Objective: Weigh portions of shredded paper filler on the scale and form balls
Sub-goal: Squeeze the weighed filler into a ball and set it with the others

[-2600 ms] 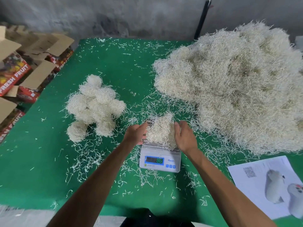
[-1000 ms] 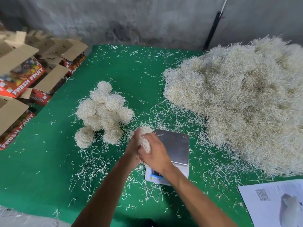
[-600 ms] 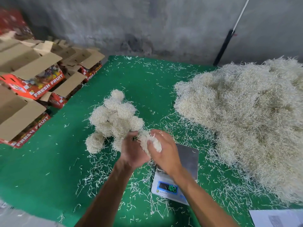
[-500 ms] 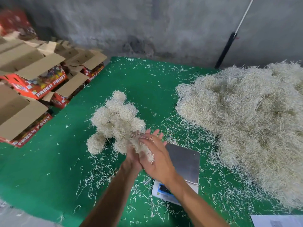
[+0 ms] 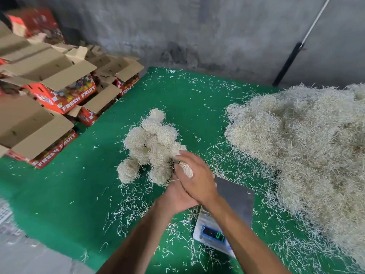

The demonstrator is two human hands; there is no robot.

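Near the table's front edge stands the digital scale, its steel platter bare. Just above its left side, the right hand lies over the left hand, both pressing a small wad of shredded paper between the palms. Beyond the hands sits a cluster of finished balls on the green cloth; the big loose heap lies far right.

I see a pale wad of shredded paper squeezed between both palms, just beside the finished balls; my scale sits bare near the table's front edge.
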